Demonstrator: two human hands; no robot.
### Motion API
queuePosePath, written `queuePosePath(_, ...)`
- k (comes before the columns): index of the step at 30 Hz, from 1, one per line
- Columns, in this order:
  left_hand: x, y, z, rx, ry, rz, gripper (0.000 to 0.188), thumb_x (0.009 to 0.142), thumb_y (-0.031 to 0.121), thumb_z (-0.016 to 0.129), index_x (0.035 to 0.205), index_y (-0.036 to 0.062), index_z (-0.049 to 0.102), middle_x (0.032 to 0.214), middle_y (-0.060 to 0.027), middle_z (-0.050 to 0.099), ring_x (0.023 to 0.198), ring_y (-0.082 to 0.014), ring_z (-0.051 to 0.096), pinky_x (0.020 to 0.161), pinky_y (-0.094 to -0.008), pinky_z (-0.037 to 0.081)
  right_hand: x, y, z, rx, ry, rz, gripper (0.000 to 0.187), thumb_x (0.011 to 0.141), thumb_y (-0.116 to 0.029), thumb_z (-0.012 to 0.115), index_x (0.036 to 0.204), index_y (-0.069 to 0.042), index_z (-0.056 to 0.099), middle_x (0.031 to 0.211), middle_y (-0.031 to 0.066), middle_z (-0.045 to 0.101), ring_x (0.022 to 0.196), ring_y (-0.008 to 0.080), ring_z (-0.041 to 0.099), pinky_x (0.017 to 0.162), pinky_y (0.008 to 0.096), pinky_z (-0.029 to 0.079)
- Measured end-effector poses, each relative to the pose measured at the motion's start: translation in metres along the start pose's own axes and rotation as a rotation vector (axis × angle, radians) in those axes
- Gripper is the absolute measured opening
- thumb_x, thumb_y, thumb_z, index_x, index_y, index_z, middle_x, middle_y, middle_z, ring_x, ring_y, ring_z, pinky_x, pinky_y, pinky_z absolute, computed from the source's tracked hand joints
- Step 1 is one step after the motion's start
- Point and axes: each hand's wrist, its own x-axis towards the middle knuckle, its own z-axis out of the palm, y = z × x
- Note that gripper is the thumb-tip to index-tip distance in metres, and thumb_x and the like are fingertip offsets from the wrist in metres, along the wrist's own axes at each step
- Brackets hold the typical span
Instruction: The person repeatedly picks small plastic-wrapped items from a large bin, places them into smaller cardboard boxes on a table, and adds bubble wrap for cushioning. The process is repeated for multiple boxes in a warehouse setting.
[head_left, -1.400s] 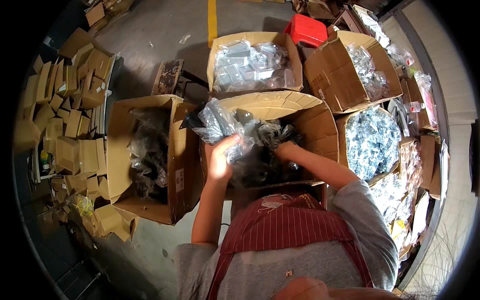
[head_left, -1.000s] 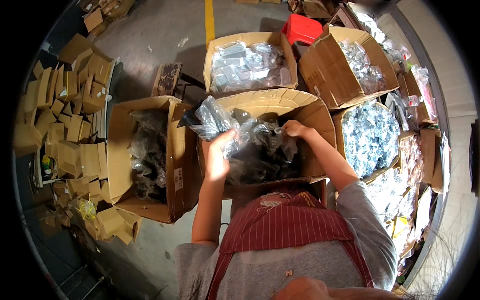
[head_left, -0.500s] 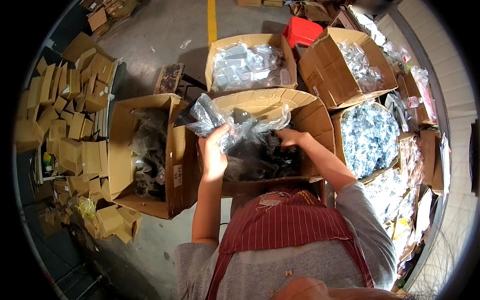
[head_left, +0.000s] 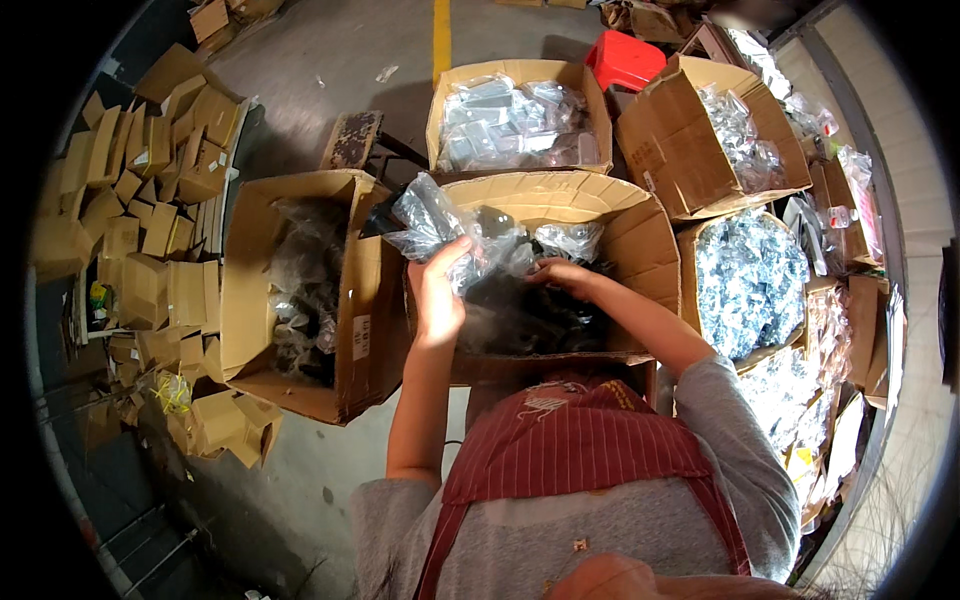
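My left hand (head_left: 437, 290) is closed around a bunch of clear plastic bags (head_left: 425, 212) above the left side of the middle cardboard box (head_left: 640, 240). Something black shows beside the bags at the box's left rim. My right hand (head_left: 565, 277) reaches in over the same box, its fingers bent and pressed together close to the bunch. What those fingers grip, if anything, is hidden. Below both hands lie dark, plastic-wrapped pieces (head_left: 525, 315), too shadowed to name. A crumpled clear bag (head_left: 568, 240) rests behind my right hand.
At the left stands a box (head_left: 250, 300) of dark bagged pieces. Ahead is a box (head_left: 603, 130) of clear-bagged items; more filled boxes (head_left: 655, 150) line the right side. A red stool (head_left: 625, 60) stands behind them. Flattened and folded cartons (head_left: 145, 285) are piled far left.
My right hand has moved left, closer to the bunch in my left hand. The clear plastic near my right hand now lies lower, behind it. The whole view has shifted slightly.
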Motion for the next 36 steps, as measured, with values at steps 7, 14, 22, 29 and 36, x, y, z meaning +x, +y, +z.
queuePosePath(7, 0.001, -0.002, -0.002, -0.01, -0.041, -0.118, 0.02, 0.082, 0.003, 0.067, 0.101, -0.0008, 0.063, 0.091, -0.0096, 0.067, 0.076, -0.0227, 0.067, 0.068, -0.0357, 0.056, 0.005, -0.019, -0.006, -0.584, 0.245, -0.201, 0.036, 0.091, -0.032, 0.063, 0.105, 0.001, 0.069, 0.089, 0.0117, 0.072, 0.084, 0.0209, 0.064, 0.08, 0.0352, 0.05)
queuePosePath(14, 0.004, -0.005, -0.017, 0.018, -0.054, -0.12, 0.012, 0.086, 0.009, 0.063, 0.092, -0.0003, 0.066, 0.085, -0.0095, 0.069, 0.077, -0.0202, 0.067, 0.073, -0.0328, 0.054, -0.024, -0.02, -0.005, -0.364, -0.216, 0.096, 0.084, 0.078, -0.049, 0.077, 0.141, -0.002, 0.045, 0.143, 0.0151, 0.046, 0.123, 0.0252, 0.05, 0.098, 0.0392, 0.043)
queuePosePath(22, 0.007, -0.009, -0.014, -0.062, -0.11, -0.168, 0.013, 0.084, 0.009, 0.064, 0.094, 0.0004, 0.067, 0.086, -0.0101, 0.069, 0.078, -0.0211, 0.067, 0.075, -0.0341, 0.055, 0.001, 0.014, -0.017, -0.991, 0.087, -0.083, 0.053, 0.081, -0.044, 0.074, 0.113, -0.001, 0.067, 0.101, 0.0162, 0.07, 0.098, 0.0264, 0.065, 0.085, 0.0395, 0.05)
queuePosePath(29, 0.005, -0.002, -0.013, -0.145, -0.179, -0.213, 0.021, 0.087, 0.014, 0.059, 0.097, -0.0025, 0.066, 0.091, -0.015, 0.07, 0.081, -0.0263, 0.068, 0.08, -0.0371, 0.054, -0.034, -0.057, -0.037, -0.14, 0.306, -0.197, 0.042, 0.097, -0.038, 0.057, 0.117, -0.001, 0.063, 0.096, 0.0062, 0.068, 0.088, 0.0138, 0.062, 0.076, 0.0299, 0.051)
queuePosePath(36, -0.018, 0.001, -0.002, -0.094, -0.277, -0.221, 0.033, 0.09, 0.018, 0.053, 0.111, -0.0066, 0.061, 0.1, -0.0167, 0.067, 0.093, -0.0284, 0.065, 0.09, -0.042, 0.051, -0.172, -0.082, 0.037, 0.405, 0.219, -0.265, 0.053, 0.095, -0.052, 0.057, 0.109, -0.002, 0.062, 0.086, 0.005, 0.066, 0.071, 0.0147, 0.062, 0.064, 0.0307, 0.052)
